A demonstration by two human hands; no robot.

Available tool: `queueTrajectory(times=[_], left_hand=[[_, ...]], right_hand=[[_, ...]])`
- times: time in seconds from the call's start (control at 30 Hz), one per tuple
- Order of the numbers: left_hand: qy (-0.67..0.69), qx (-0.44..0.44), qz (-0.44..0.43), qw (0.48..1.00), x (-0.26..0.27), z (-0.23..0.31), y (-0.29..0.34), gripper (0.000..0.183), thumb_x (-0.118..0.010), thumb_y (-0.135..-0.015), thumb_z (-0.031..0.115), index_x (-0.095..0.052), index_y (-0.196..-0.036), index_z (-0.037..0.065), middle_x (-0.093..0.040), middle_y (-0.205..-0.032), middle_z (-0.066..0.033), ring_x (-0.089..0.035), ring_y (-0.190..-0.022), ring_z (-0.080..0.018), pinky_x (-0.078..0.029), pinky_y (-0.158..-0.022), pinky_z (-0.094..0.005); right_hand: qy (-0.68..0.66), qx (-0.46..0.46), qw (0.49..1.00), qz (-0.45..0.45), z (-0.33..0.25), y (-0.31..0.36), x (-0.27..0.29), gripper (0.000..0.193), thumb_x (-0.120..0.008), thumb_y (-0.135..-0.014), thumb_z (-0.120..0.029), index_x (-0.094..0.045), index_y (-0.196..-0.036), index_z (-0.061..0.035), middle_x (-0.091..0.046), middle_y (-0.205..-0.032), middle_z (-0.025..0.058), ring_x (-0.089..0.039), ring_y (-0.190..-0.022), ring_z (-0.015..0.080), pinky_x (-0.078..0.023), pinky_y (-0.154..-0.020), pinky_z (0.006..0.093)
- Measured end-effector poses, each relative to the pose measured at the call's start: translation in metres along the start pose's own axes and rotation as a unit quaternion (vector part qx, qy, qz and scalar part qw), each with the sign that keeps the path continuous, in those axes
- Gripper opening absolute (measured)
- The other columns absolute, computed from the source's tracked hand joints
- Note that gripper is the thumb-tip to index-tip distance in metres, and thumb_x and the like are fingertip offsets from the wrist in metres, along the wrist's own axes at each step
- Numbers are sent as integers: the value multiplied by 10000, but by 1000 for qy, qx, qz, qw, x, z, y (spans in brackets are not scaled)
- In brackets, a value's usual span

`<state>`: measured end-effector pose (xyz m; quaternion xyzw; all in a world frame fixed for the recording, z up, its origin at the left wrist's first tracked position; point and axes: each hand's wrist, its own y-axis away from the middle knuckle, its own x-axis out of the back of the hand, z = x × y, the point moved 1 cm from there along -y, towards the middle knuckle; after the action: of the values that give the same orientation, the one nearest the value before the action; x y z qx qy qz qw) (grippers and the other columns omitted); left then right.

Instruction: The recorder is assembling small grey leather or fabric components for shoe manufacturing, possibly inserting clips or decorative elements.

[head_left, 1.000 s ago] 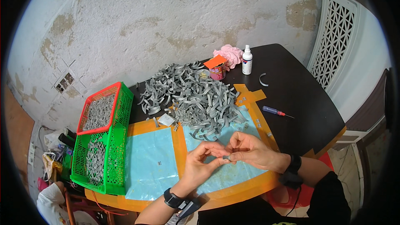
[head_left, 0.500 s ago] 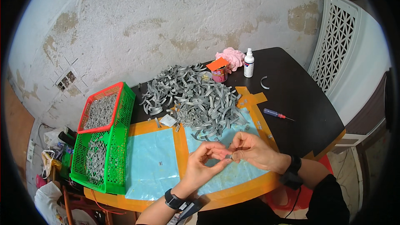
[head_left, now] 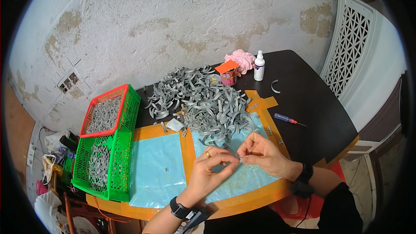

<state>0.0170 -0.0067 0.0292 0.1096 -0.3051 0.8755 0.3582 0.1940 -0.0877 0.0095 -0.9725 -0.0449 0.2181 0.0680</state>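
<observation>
My left hand (head_left: 211, 170), with a gold ring on one finger, and my right hand (head_left: 268, 158) meet fingertip to fingertip over the blue sheet (head_left: 158, 164). Between their pinched fingers is a small grey piece (head_left: 239, 159), mostly covered by the fingertips; its exact shape is too small to tell. Just beyond the hands lies a large heap of grey curved strips (head_left: 199, 99), with smaller grey bits at its near side. One small grey piece (head_left: 166, 169) rests on the sheet left of my left hand.
At left, a red basket (head_left: 122, 117) sits on a green basket (head_left: 119, 164), both holding many small grey pieces. A screwdriver (head_left: 287, 118), one curved strip (head_left: 273, 87), a white spray bottle (head_left: 258, 67), a tin (head_left: 229, 78) and a pink cloth (head_left: 243, 60) occupy the dark table.
The fingers of my left hand have curled in from a more spread pose, closing with the right fingertips on the small piece. Both hands stay in nearly the same place.
</observation>
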Motion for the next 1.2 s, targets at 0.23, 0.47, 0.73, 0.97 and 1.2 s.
queueTrajectory(times=[0.23, 0.47, 0.73, 0.97, 1.2], left_hand=[[29, 38, -36, 998, 1, -7, 0, 156, -730, -715, 12, -704, -865, 50, -634, -865, -39, -550, -770, -152, -475, -672, -255], [18, 36, -79, 996, 8, -7, -2, 149, -735, -706, 35, -705, -851, 50, -638, -862, -49, -575, -828, -178, -477, -745, -288], [64, 73, -153, 984, 9, -8, -2, 108, -718, -725, 38, -685, -828, 37, -624, -826, -52, -579, -841, -194, -460, -782, -293], [105, 91, -171, 975, 11, -9, -3, 95, -705, -740, 30, -678, -831, 27, -617, -827, -48, -577, -840, -189, -460, -777, -293], [-3, 9, -112, 994, 4, -7, -1, 118, -699, -701, 23, -627, -793, 41, -605, -806, -56, -566, -811, -226, -463, -765, -311]], right_hand=[[30, 17, 999, -15, 3, 0, 3, 308, -612, -839, 72, -368, -926, -95, -538, -954, 73, -517, -894, 98, -428, -795, 257], [121, 55, 990, -54, 3, 0, 2, 272, -618, -846, 60, -390, -920, -70, -538, -931, 54, -527, -904, 107, -438, -824, 275], [161, 42, 982, -85, 5, 1, 2, 285, -612, -839, 79, -383, -899, -80, -569, -909, 79, -551, -853, 125, -454, -780, 289], [166, 40, 981, -91, 5, 1, 2, 288, -614, -836, 82, -382, -895, -77, -570, -902, 80, -554, -851, 126, -460, -774, 287], [186, 68, 978, -61, 8, 0, 3, 294, -617, -832, 86, -379, -890, -77, -569, -913, 85, -552, -859, 121, -468, -783, 288]])
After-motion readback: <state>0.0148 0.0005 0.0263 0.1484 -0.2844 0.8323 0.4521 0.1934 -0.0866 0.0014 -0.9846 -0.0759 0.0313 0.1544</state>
